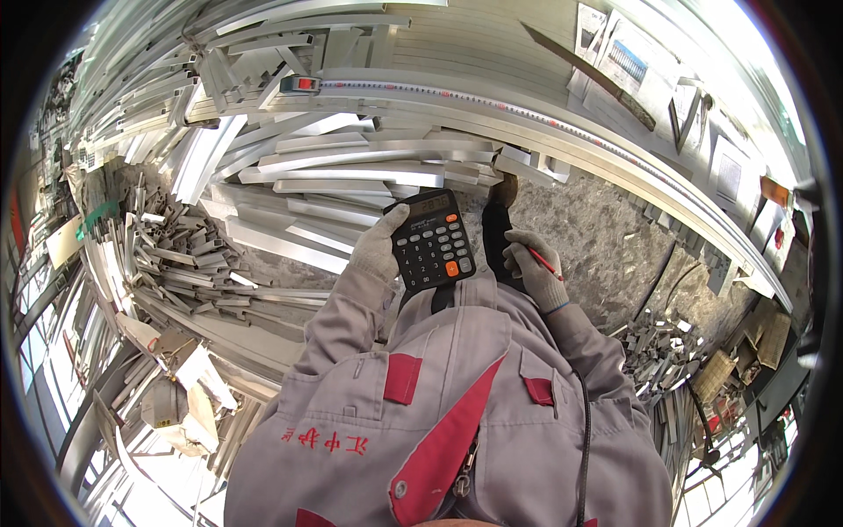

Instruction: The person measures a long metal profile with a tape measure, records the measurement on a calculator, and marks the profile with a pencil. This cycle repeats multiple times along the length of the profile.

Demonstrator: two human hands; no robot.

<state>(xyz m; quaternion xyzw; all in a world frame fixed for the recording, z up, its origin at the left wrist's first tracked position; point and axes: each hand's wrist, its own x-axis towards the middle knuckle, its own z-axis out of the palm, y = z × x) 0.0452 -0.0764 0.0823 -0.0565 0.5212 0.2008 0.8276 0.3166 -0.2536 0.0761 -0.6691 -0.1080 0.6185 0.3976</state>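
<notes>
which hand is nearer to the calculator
Left. The left hand holds the calculator by its left edge, thumb near the display; the right hand is apart from it, off to its right, holding a slim red pen or pencil.

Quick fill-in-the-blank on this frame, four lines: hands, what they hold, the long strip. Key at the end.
1. The left hand holds a black ____ with rows of keys.
2. The slim stick in the right hand is coloured ____.
3. Both hands wear pale ____.
4. The long marked strip beyond the hands belongs to a ____.

Missing words: calculator; red; gloves; tape measure.
</notes>
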